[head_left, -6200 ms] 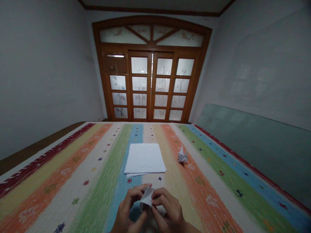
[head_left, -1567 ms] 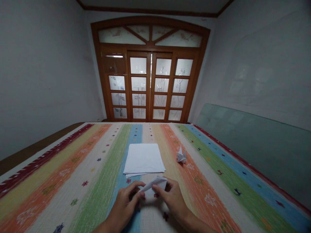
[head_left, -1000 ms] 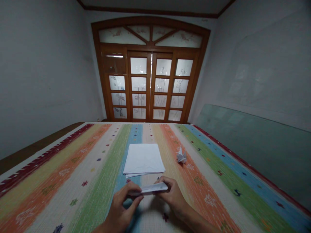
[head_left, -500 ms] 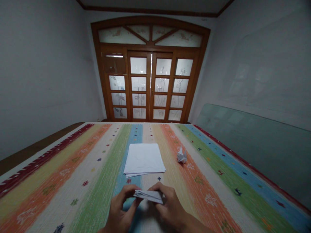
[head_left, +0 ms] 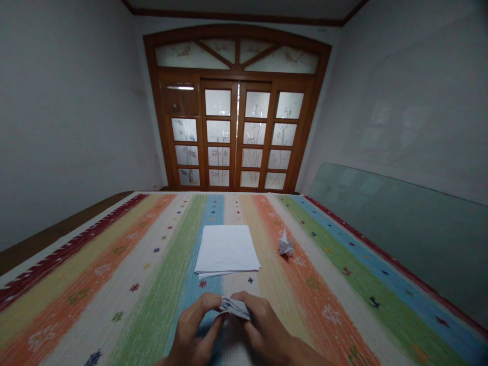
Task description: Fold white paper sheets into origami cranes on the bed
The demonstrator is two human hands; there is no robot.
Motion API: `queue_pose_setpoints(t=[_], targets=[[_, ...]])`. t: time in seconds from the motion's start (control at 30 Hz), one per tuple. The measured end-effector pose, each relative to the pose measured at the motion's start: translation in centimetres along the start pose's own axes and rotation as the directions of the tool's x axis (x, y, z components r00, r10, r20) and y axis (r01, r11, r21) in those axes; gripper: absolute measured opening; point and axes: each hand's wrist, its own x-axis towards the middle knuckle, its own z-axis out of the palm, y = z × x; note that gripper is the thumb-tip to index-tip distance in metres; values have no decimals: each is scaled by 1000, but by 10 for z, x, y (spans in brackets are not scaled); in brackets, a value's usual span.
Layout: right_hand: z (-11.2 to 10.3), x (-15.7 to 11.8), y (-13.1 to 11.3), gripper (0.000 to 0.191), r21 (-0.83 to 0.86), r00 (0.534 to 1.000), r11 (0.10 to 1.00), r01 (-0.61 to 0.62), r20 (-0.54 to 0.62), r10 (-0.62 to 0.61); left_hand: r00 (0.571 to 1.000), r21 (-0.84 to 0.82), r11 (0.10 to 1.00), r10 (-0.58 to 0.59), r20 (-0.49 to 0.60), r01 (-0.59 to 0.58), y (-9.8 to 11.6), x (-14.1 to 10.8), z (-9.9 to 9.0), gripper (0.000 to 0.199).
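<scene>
A folded piece of white paper [head_left: 235,308] is held between my two hands, just above the striped tablecloth [head_left: 152,284]. My left hand [head_left: 196,325] pinches its left end between thumb and forefinger. On the other side, my right hand [head_left: 265,323] grips the right end, its fingers partly hiding the layers. Beyond my hands lies a stack of white square paper sheets [head_left: 227,249]. To the right of the stack stands a small folded paper figure [head_left: 285,244] with pointed tips, like an origami crane.
The cloth covers a wide table, with a brown edge [head_left: 64,221] along the left. A pale green glass-like panel [head_left: 400,218] leans by the right wall. Wooden doors with glass panes [head_left: 236,132] stand beyond the far end.
My left hand has shifted slightly right, closer to my right hand. The folded paper between them now looks narrower, its layers bunched or bent together.
</scene>
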Motion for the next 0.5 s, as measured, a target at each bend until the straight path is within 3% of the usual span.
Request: queue_pose_setpoints(t=[0.1,0.17,0.3,0.4,0.5], targets=[[-2,0,-5,41,19,999,999,-37,27,36,995,-48,994,-100,-4,100,0,-1,3,12],[-4,0,-10,42,41,997,997,-67,35,66,970,-94,967,-241,-24,238,-2,-1,5,7],[-7,4,-15,46,142,998,988,-58,17,56,843,-270,813,-538,-12,515,-5,3,8,11],[-7,6,-11,40,179,991,977,-118,-46,128,777,-393,713,-630,6,581,-8,8,10,18],[-5,6,-4,40,158,972,969,-189,-110,207,752,-471,654,-659,30,592,-12,11,11,20]])
